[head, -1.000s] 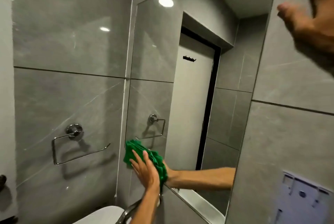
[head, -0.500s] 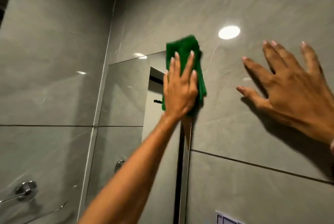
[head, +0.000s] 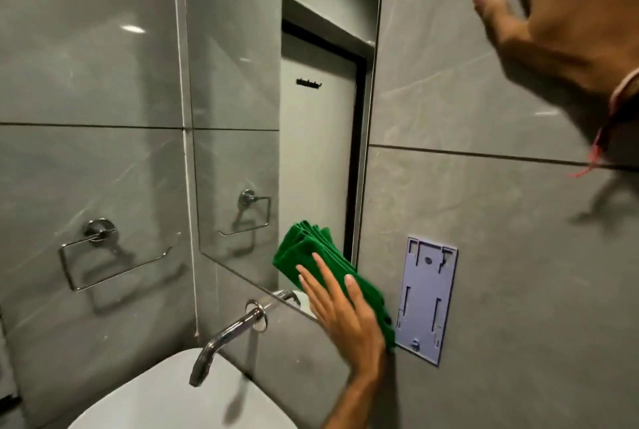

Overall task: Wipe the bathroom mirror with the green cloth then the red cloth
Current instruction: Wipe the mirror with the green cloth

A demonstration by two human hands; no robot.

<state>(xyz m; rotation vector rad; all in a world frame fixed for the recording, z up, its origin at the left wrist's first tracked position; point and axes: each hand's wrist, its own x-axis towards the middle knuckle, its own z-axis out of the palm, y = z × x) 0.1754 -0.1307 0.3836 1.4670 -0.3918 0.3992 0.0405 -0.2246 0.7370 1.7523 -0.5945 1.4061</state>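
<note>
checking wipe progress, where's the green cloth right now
In the head view, lower centre: the green cloth is pressed flat by the left hand at the mirror's bottom right corner, beside the wall bracket.

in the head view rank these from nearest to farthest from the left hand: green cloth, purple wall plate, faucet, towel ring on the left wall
1. green cloth: pressed under the left hand at the mirror's lower right corner.
2. purple wall plate: just right of the hand.
3. faucet: to its left, over the basin.
4. towel ring: far left, on the side wall.

A chrome faucet (head: 226,338) juts over a white basin (head: 179,401), beside a towel ring (head: 103,252) and lilac wall bracket (head: 427,300).
</note>
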